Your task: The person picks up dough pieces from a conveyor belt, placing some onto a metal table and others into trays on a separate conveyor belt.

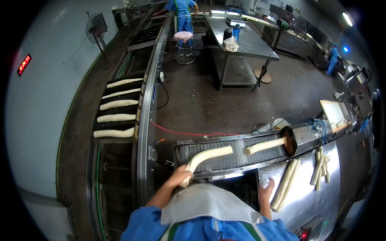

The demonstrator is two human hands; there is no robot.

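Observation:
My left hand (179, 176) is closed around the near end of a long dough roll (201, 157), which bends and lies partly on the mesh conveyor belt (237, 158). Farther right on the belt, a second dough roll (265, 145) comes out of the metal housing (307, 136). My right hand (265, 190) is at the left edge of the steel table (295, 201), its fingers curled by a small whitish thing that I cannot make out. Beside it on that table lie long dough rolls (286, 184), with several shorter dough pieces (320, 170) beyond.
On my left, several dough strips lie in dark pans (116, 118) on a long conveyor line (146, 120). Ahead stand a stool (183, 37) and a steel table (245, 40) with bottles. One person (183, 14) works at the far line, another (333, 60) at far right.

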